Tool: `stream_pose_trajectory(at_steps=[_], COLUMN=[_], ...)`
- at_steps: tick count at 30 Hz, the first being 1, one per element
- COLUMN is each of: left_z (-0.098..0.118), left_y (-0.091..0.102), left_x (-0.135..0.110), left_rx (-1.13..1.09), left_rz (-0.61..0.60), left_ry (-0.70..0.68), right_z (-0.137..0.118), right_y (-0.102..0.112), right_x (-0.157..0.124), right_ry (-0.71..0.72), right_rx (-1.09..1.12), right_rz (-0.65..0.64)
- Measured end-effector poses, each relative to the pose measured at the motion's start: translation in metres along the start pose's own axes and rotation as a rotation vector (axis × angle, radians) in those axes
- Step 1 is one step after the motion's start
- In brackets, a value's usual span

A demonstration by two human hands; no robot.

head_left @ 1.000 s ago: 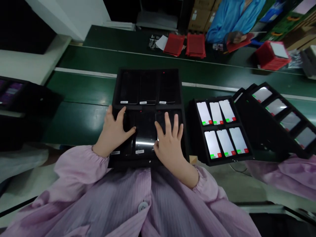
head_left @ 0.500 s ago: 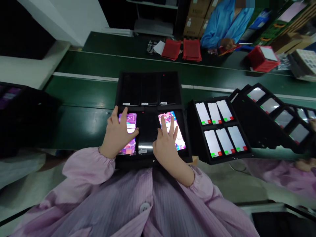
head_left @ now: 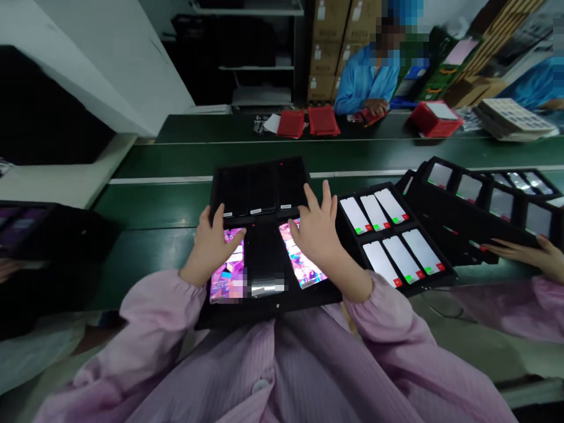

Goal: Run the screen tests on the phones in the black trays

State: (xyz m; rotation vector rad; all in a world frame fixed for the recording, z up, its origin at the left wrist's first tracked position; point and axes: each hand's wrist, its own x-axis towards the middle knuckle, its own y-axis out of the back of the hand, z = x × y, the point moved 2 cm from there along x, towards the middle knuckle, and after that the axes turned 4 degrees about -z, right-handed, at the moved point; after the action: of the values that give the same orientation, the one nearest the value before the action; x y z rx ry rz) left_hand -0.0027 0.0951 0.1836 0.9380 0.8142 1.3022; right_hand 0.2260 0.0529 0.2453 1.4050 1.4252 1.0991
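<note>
A black tray (head_left: 207, 317) with two rows of phones lies in front of me on the green belt. My left hand (head_left: 214, 247) rests on the near-left phone (head_left: 227, 273), whose screen glows pink and purple; the fingers are spread over its top end. My right hand (head_left: 317, 232) lies with fingers apart over the top of the near-right lit phone (head_left: 304, 264), reaching to the far row. The near-middle phone (head_left: 264, 258) is dark, as are the three far phones (head_left: 259, 188).
To the right stands a second black tray (head_left: 440, 276) of phones with white screens, then further trays (head_left: 476, 205) where another person's hand (head_left: 524, 252) rests. Across the belt (head_left: 154, 205), a person in blue works by red trays (head_left: 308, 121). A dark tray (head_left: 26, 229) sits at left.
The near-left and near-right phones lit up. My right hand moved forward from the near row to the far edge of the right phone. My head tilted up, showing more of the room.
</note>
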Motion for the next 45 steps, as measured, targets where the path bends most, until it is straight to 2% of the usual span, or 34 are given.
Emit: stream_pose_trajectory(at_steps=[4, 6, 9, 17, 24, 28, 30, 32, 34, 37, 39, 41, 45], left_z=[0.023, 0.032, 0.038, 0.033, 0.041, 0.051, 0.055, 0.059, 0.061, 0.057, 0.052, 0.046, 0.041], left_y=[0.004, 0.002, -0.001, -0.001, -0.008, -0.003, 0.004, 0.013, 0.018, 0.019, 0.015, 0.008, -0.006], left_x=[0.069, 0.096, 0.118, 0.126, 0.126, 0.129, 0.128, 0.125, 0.124, 0.132, 0.143, 0.153, 0.163], left_rx=[0.052, 0.094, 0.104, 0.127, 0.124, 0.109, 0.084, 0.047, -0.005, -0.085, -0.109, -0.122, -0.143], left_rz=[-0.058, -0.104, -0.11, -0.124, -0.045, -0.071, -0.1, -0.1, -0.09, -0.022, 0.008, 0.05, 0.096], left_ry=[0.117, 0.189, 0.275, 0.34, 0.335, 0.366, 0.363, 0.325, 0.298, 0.349, 0.28, 0.266, 0.245], right_z=[0.004, 0.001, -0.002, -0.006, -0.008, -0.006, -0.004, -0.001, 0.006, 0.021, 0.028, 0.034, 0.044], right_y=[-0.001, -0.006, -0.011, -0.017, -0.02, -0.014, -0.012, -0.014, -0.022, -0.041, -0.054, -0.062, -0.068], right_x=[0.06, 0.079, 0.097, 0.129, 0.131, 0.132, 0.131, 0.13, 0.136, 0.163, 0.187, 0.205, 0.22], right_ry=[-0.165, -0.213, -0.233, -0.338, -0.312, -0.308, -0.239, -0.107, 0.052, 0.118, 0.163, 0.196, 0.197], right_rx=[-0.131, -0.187, -0.23, -0.238, -0.261, -0.294, -0.292, -0.258, -0.178, -0.113, -0.084, -0.069, -0.138], right_rz=[-0.2, -0.235, -0.231, -0.272, -0.223, -0.183, -0.081, 0.071, 0.151, 0.185, 0.167, 0.179, 0.241])
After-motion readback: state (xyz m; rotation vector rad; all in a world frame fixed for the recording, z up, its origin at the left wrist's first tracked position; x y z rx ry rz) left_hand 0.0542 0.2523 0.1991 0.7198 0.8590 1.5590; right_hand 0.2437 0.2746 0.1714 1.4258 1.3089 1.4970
